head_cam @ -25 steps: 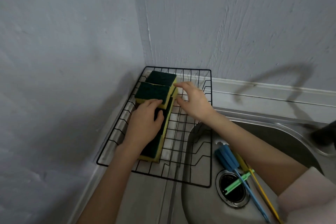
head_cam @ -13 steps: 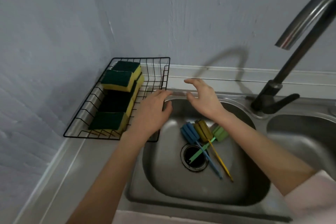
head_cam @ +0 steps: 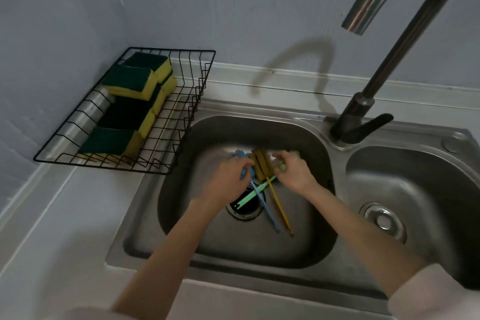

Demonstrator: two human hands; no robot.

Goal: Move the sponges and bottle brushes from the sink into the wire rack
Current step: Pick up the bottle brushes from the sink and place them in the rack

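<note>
Hands are both down in the left basin of the sink, over the brush heads. Left hand has its fingers curled round the head of the blue brush; blue foam shows at the fingertips and the blue handle runs out under the palm toward the near side. Right hand is closed on the head of the green brush, pale green foam showing btwn thumb and fingers, its handle crossing the drain. Motion blur here, so whether either brush is lifted off the steel is hard to say. Yellow brush sits btwn the two hands, head toward the back wall of the basin, thin yellow handle lying on the basin floor just right of the blue one. Its head looks to touch both hands' fingers, but neither hand grips it.

Wire rack stands on the counter left of the sink, its near right corner overhanging the basin rim. Sponges, green-topped w/ yellow undersides, are stacked along the rack's left half in an overlapping row; the right half shows bare wire. Tap stands at the back, btwn the two basins, spout arching overhead. A pink sleeve covers the right forearm at the frame's lower right.
</note>
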